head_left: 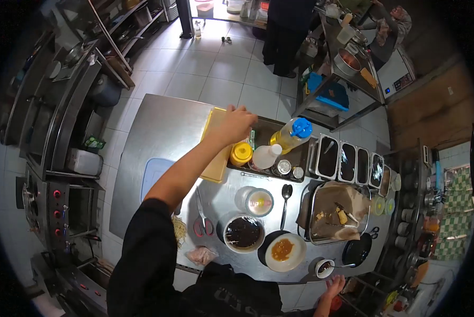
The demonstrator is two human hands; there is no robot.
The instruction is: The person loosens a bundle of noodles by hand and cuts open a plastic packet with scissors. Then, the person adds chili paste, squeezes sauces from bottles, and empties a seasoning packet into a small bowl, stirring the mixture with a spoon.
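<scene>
My left hand (238, 124) reaches over the yellow cutting board (214, 168) to the edge of a condiment tray (262, 126). Its fingers curl downward, and whatever they hold, if anything, is hidden. Close by stand a yellow-capped jar (241, 154), a white squeeze bottle (266, 156) and a blue-capped oil bottle (290, 136). Low at the right, my right hand (333, 288) is open with nothing in it, just off the counter edge near a small bowl (324, 268) of dark sauce with a spoon. A plate (297, 260) with brown sauce lies nearer my body.
Scissors (203, 226), a bowl of dark liquid (244, 232), a clear cup (259, 202) and a black spoon (286, 198) lie on the steel counter (163, 119). A paper-lined tray (329, 208) and metal containers (347, 161) occupy the right. Other people stand beyond.
</scene>
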